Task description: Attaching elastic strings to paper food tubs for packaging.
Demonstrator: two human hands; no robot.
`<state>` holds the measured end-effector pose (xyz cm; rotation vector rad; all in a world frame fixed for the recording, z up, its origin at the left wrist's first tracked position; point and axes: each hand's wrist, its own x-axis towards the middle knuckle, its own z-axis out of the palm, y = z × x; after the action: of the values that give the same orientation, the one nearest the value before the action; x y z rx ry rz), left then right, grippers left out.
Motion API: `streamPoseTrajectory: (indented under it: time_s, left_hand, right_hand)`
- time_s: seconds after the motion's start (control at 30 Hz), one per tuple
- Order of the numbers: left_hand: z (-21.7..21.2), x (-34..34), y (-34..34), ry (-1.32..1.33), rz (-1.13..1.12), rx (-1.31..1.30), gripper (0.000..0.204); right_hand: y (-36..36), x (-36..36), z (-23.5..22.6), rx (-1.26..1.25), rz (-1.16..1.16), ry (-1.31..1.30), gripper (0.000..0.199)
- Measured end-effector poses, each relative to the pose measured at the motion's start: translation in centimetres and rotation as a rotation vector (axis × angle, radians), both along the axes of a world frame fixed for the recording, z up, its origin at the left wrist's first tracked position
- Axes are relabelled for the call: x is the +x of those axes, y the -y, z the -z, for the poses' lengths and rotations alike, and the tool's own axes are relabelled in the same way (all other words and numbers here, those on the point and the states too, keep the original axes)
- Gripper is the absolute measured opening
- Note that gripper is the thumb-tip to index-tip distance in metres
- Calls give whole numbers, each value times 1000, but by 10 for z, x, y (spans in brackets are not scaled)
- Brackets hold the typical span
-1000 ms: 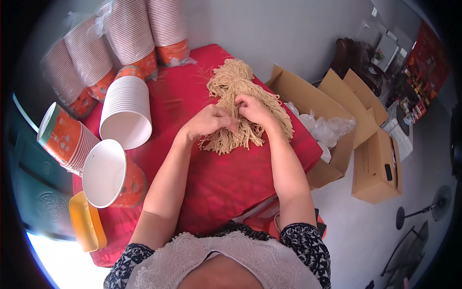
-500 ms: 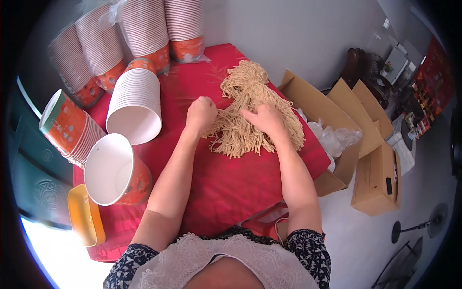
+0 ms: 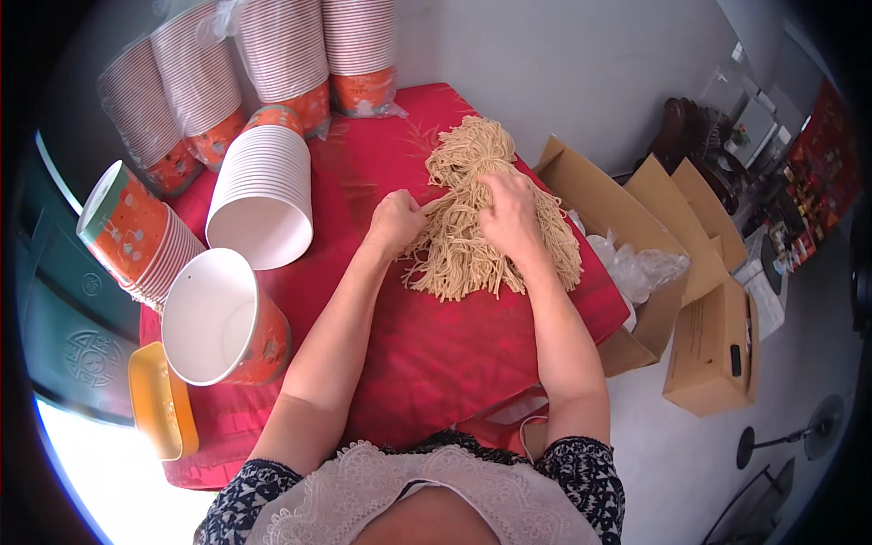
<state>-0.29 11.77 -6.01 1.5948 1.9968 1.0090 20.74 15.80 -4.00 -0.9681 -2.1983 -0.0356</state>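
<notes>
This seems to be a room in a home doubling as a small workroom: a dark brown chair, its shape partly unclear, sits at two o'clock, with a red panel beyond it above crowded small objects. Against that, plastic-wrapped stacks of tubs stand at eleven, a bundle of tan strands covers part of the red-clothed table at one, and an open cardboard box waits at three.

This tan, stringy bundle lies toward the right of the red table, kinda pinched in below its chunky far end, with loose strands fanning out messily at the near end.
</notes>
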Motion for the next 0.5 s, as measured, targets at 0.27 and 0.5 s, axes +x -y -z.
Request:
streamPoseTrajectory:
  time_s: [0.27, 0.5]
  left_hand:
    - [0, -9, 1, 552, -57, 86, 5]
    - [1, -11, -2, 511, -102, 210, 5]
  right_hand:
    - [7, -2, -9, -371, -257, -44, 33]
    - [1, 5, -4, 48, 83, 42, 10]
